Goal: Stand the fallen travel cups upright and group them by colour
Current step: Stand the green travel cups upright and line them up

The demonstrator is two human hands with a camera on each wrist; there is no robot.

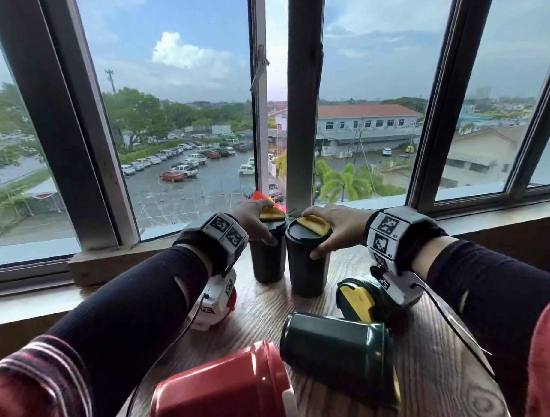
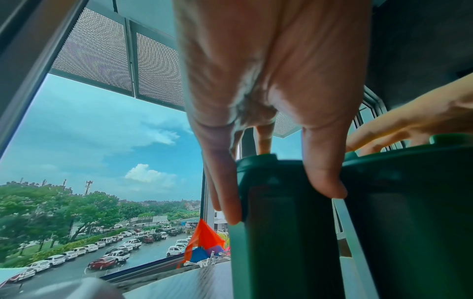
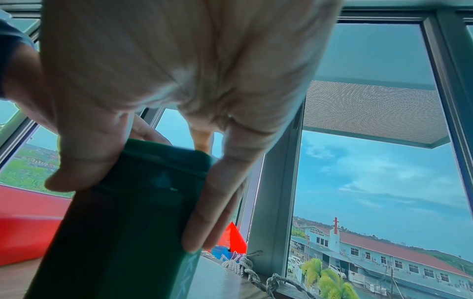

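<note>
Two dark green travel cups with yellow lid flaps stand upright side by side at the table's far edge by the window. My left hand (image 1: 261,222) grips the left cup (image 1: 267,258) round its lid from above; in the left wrist view the thumb and fingers (image 2: 225,202) clasp that cup (image 2: 286,232). My right hand (image 1: 321,231) grips the right cup (image 1: 307,266) the same way, and the right wrist view shows its fingers (image 3: 210,212) round the cup (image 3: 122,222). Two more green cups (image 1: 335,356) (image 1: 358,299) and a red cup (image 1: 224,394) lie on their sides nearer me.
The wooden table (image 1: 261,311) ends at a window sill (image 1: 113,260) with tall window frames just behind the standing cups. The fallen cups crowd the near middle. Cables hang from both wrist cameras. A red shape (image 3: 25,222) lies left of the right cup.
</note>
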